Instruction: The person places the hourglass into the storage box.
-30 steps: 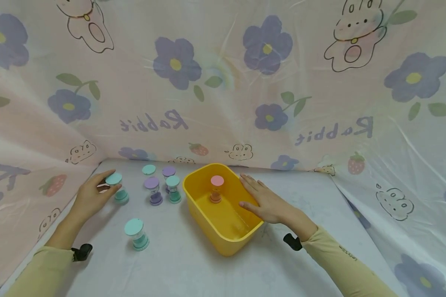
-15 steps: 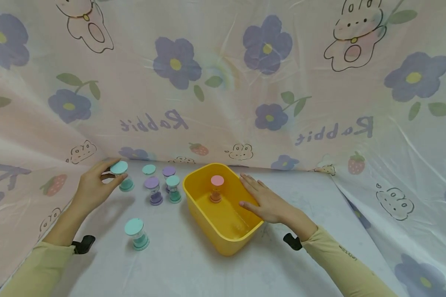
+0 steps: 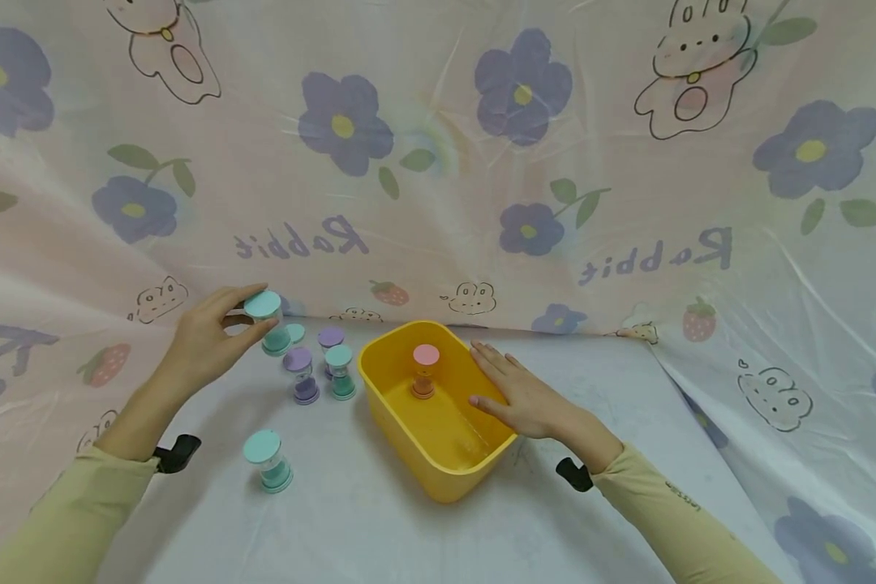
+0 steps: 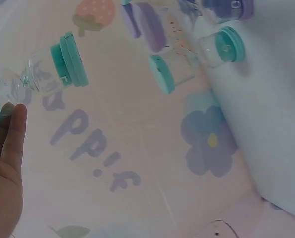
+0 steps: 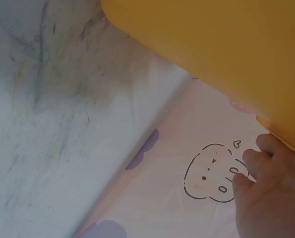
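Observation:
My left hand (image 3: 208, 337) grips a teal-capped hourglass (image 3: 264, 305) by its upper cap, between thumb and fingers, held above the table at the left. In the left wrist view its lower cap (image 4: 74, 59) shows teal sand. Just beyond stand two purple hourglasses (image 3: 298, 359) and a teal one (image 3: 339, 355); another teal hourglass (image 3: 295, 332) is partly hidden behind the held one. My right hand (image 3: 529, 397) rests with straight fingers over the right rim of a yellow bin (image 3: 397, 444). Inside the bin a pink-capped hourglass (image 3: 427, 355) stands upright.
Nearer me on the left, a further teal hourglass (image 3: 264, 448) stands upright on the white table (image 3: 336, 527). A patterned curtain (image 3: 438, 178) rises behind the table and along both sides.
My left hand has lifted the teal hourglass off the table at the far left and carried it up and rightward, towards the clustered hourglasses. The right hand and bin have stayed put.

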`<control>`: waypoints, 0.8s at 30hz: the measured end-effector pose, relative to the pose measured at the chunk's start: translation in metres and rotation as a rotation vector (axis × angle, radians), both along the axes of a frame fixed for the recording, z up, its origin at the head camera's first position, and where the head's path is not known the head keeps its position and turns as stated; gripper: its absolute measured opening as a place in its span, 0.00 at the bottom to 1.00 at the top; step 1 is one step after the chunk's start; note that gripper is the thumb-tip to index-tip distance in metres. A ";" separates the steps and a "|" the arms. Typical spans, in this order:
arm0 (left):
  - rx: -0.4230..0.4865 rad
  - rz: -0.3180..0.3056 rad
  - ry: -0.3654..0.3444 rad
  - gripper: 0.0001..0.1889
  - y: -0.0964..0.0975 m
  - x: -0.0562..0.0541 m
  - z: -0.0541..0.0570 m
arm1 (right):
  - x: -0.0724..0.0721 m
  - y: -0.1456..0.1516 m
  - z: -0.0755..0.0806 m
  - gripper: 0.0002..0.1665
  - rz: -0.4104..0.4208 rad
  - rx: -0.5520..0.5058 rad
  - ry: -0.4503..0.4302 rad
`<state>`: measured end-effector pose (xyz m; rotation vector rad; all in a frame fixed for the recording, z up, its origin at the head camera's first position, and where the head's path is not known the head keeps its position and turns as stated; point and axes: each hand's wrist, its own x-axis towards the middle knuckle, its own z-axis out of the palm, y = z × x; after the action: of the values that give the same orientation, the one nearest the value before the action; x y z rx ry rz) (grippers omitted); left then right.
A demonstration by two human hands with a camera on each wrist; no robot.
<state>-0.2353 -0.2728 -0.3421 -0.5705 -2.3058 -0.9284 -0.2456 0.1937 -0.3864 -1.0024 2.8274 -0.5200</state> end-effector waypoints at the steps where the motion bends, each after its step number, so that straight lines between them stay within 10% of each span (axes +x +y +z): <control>1: -0.001 -0.015 -0.001 0.30 0.004 -0.001 0.004 | 0.000 0.000 0.000 0.50 0.001 0.000 0.002; 13: -0.078 -0.205 0.000 0.30 0.048 -0.005 0.039 | 0.000 0.001 0.002 0.50 0.013 -0.003 0.012; 24: -0.135 -0.394 -0.056 0.27 0.092 -0.020 0.039 | 0.000 0.000 0.002 0.50 0.000 0.001 -0.005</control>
<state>-0.2557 -0.1812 -0.3033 -1.0976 -2.3632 -0.9771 -0.2453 0.1937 -0.3843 -0.9990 2.8229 -0.5204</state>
